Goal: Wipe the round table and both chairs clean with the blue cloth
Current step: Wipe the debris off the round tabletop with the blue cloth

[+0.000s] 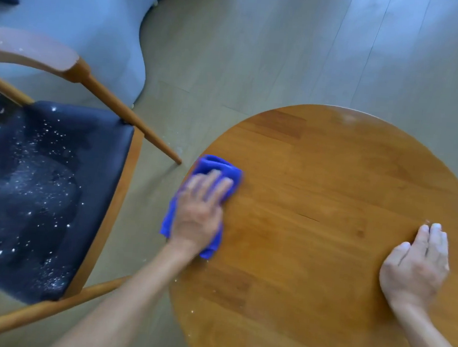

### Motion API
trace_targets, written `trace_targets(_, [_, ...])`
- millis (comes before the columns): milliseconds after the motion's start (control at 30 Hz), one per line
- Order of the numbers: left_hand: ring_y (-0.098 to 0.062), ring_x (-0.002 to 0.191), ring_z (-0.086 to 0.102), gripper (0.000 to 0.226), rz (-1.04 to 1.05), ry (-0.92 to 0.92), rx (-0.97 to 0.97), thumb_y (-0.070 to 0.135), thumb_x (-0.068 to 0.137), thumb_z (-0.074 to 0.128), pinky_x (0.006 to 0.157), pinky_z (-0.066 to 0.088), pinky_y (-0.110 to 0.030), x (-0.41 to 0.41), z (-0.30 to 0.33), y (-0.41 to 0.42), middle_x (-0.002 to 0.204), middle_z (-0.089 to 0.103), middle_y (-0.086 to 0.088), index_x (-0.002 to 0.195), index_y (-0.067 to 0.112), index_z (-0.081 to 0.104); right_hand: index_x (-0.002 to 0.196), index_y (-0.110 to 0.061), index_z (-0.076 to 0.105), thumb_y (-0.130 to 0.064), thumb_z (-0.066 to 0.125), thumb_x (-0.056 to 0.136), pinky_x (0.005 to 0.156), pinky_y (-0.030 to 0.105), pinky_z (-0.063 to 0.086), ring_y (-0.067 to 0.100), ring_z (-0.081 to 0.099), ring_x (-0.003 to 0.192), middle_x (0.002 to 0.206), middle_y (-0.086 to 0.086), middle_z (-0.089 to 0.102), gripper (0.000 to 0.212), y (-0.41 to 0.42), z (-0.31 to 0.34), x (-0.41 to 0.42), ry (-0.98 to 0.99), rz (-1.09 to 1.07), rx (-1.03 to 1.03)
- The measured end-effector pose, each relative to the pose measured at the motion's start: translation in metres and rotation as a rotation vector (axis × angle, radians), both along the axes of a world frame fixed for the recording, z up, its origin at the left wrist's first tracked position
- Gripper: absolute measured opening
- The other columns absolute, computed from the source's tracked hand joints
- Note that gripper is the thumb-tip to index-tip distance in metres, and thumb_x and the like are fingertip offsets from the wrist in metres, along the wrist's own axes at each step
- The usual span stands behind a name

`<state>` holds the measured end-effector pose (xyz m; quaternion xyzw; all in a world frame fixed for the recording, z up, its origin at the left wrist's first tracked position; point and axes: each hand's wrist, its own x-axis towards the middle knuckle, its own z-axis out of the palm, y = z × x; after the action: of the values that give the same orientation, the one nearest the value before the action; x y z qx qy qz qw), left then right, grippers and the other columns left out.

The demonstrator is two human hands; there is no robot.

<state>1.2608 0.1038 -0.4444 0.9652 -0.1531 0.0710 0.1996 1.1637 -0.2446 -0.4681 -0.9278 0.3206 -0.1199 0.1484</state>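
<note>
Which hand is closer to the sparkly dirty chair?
Left. The left hand presses the blue cloth at the table edge beside the chair; the right hand rests across the table.

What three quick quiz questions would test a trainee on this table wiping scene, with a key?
1. True or false: the left hand presses the cloth at the table's left edge.
2. Which surface shows many white specks? A) chair seat B) floor C) sofa
3. Fill in: the right hand rests on the ____, holding nothing.

Key: 1 true; 2 A; 3 table.
</note>
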Motion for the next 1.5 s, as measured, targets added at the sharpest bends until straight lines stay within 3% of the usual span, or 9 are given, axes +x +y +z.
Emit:
trace_targets(167, [-0.044, 0.121, 0.046, 0.042, 0.46, 0.074, -0.101, -0.003, 0.089, 0.053, 0.104, 0.04, -0.051, -0.01, 0.001, 0.026, 0.137, 0.051, -0.019, 0.13, 0.001, 0.056, 0.137, 0.014, 0.037, -0.01, 0.031, 0.091, 0.115, 0.051, 0.02, 0.044, 0.027, 0.14, 0.148, 0.03, 0.032, 0.053, 0.001, -0.003, 0.0, -0.014, -0.029, -0.022])
trace_targets(433, [-0.027, 0.121, 0.056, 0.043, -0.22, 0.068, -0.007, 0.024, 0.086, 0.049, 0.092, 0.05, -0.038, -0.083, -0.001, -0.176, 0.137, 0.056, 0.0, 0.126, 0.031, 0.063, 0.137, 0.013, 0.038, -0.011, 0.031, 0.091, 0.114, 0.054, 0.024, 0.043, 0.03, 0.139, 0.147, 0.03, 0.033, 0.053, -0.004, -0.008, -0.003, 0.0, -0.039, -0.037])
trace_targets(567, [-0.029, 0.121, 0.057, 0.043, -0.408, 0.013, -0.019, 0.02, 0.084, 0.053, 0.09, 0.051, -0.04, -0.07, 0.0, -0.173, 0.136, 0.057, -0.002, 0.125, 0.027, 0.065, 0.135, 0.014, 0.042, -0.006, 0.037, 0.091, 0.113, 0.054, 0.029, 0.044, 0.034, 0.136, 0.145, 0.031, 0.037, 0.048, -0.004, -0.001, -0.004, 0.013, -0.005, -0.034])
trace_targets(800, [-0.047, 0.121, 0.044, 0.044, 0.163, 0.06, 0.088, 0.019, 0.091, 0.045, 0.103, 0.036, -0.055, 0.02, -0.011, -0.022, 0.142, 0.047, -0.019, 0.133, 0.007, 0.055, 0.143, 0.002, 0.037, -0.017, 0.04, 0.099, 0.119, 0.045, 0.018, 0.035, 0.023, 0.144, 0.153, 0.022, 0.028, 0.048, -0.002, 0.003, -0.006, 0.106, 0.019, -0.014])
trace_targets(933, [-0.046, 0.126, 0.042, 0.043, 0.295, 0.109, 0.076, 0.013, 0.092, 0.052, 0.098, 0.037, -0.055, -0.013, 0.0, -0.067, 0.145, 0.043, -0.018, 0.135, 0.008, 0.052, 0.15, -0.008, 0.025, -0.028, 0.039, 0.1, 0.121, 0.041, 0.003, 0.027, 0.005, 0.148, 0.16, 0.013, 0.011, 0.056, -0.004, 0.008, -0.006, 0.218, 0.027, 0.065])
trace_targets(1133, [-0.022, 0.141, 0.028, 0.043, 0.028, 0.517, -0.325, 0.028, 0.096, 0.046, 0.108, 0.028, -0.037, -0.088, 0.034, -0.202, 0.152, 0.036, 0.003, 0.139, 0.023, 0.049, 0.142, -0.019, 0.044, -0.028, 0.038, 0.102, 0.121, 0.04, 0.004, 0.018, 0.008, 0.148, 0.158, -0.002, 0.022, 0.041, 0.013, 0.046, -0.012, 0.172, 0.077, 0.411])
trace_targets(1267, [-0.014, 0.124, 0.049, 0.045, 0.053, 0.598, -0.668, 0.027, 0.092, 0.035, 0.1, 0.029, -0.008, -0.048, 0.056, -0.161, 0.13, 0.058, 0.003, 0.13, 0.016, 0.056, 0.146, -0.027, 0.037, -0.046, 0.041, 0.093, 0.118, 0.04, 0.016, 0.025, 0.016, 0.147, 0.158, 0.005, 0.023, 0.056, 0.072, 0.069, -0.034, 0.04, 0.186, 0.398])
trace_targets(1367, [-0.029, 0.138, 0.031, 0.046, 0.07, 0.459, -0.244, 0.029, 0.095, 0.038, 0.114, 0.021, -0.038, -0.008, 0.039, -0.097, 0.147, 0.043, -0.01, 0.138, 0.015, 0.05, 0.141, -0.031, 0.045, -0.055, 0.049, 0.086, 0.111, 0.054, 0.026, 0.044, 0.018, 0.143, 0.156, 0.012, 0.026, 0.06, 0.124, 0.052, -0.031, 0.232, 0.373, 0.058])
trace_targets(1500, [-0.027, 0.147, -0.012, 0.067, 0.062, 0.632, 0.338, 0.061, 0.093, 0.027, 0.114, 0.002, -0.061, 0.003, 0.009, -0.045, 0.161, -0.009, 0.0, 0.152, 0.04, 0.003, 0.131, -0.028, 0.058, -0.036, 0.059, 0.086, 0.1, 0.058, 0.039, 0.049, 0.032, 0.135, 0.15, 0.015, 0.037, 0.046, 0.079, 0.029, -0.013, 0.199, 0.423, -0.182])
